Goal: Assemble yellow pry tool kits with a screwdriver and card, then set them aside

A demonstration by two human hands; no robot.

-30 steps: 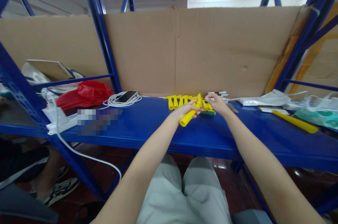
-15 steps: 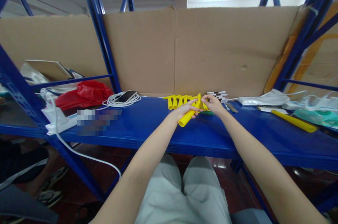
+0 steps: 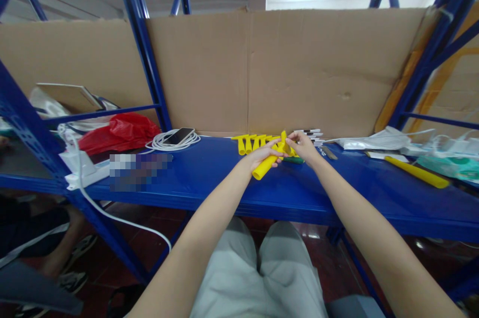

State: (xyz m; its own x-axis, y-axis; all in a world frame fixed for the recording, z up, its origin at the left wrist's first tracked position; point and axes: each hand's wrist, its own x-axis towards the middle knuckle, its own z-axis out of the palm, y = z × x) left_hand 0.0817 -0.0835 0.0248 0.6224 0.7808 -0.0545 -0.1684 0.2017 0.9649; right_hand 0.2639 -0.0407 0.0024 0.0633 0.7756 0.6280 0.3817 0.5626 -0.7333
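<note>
My left hand [image 3: 264, 154] is closed around a yellow tube-handled piece [image 3: 265, 167]; its hollow round end points toward me and a thin upright part rises at its far end. At that far end, the fingers of my right hand [image 3: 301, 146] pinch the upright part. Behind my left hand stands a row of several similar yellow pieces [image 3: 241, 146], partly hidden by my hands. A green object [image 3: 294, 160] lies under my right hand. Just beyond it is a stack of white sticks with dark ends [image 3: 312, 134], beside a flat grey strip [image 3: 329, 152].
On the blue shelf [image 3: 209, 173], a phone [image 3: 180, 136] rests on a coiled white cable [image 3: 153, 146], near a red bag [image 3: 119, 133] and a white power strip [image 3: 90, 173]. At right lie a yellow tube [image 3: 417, 172] and white packaging [image 3: 374, 139]. Cardboard [image 3: 202, 73] stands behind.
My right fingers have shifted very slightly at the far end of the yellow piece. My left hand keeps its hold in nearly the same place.
</note>
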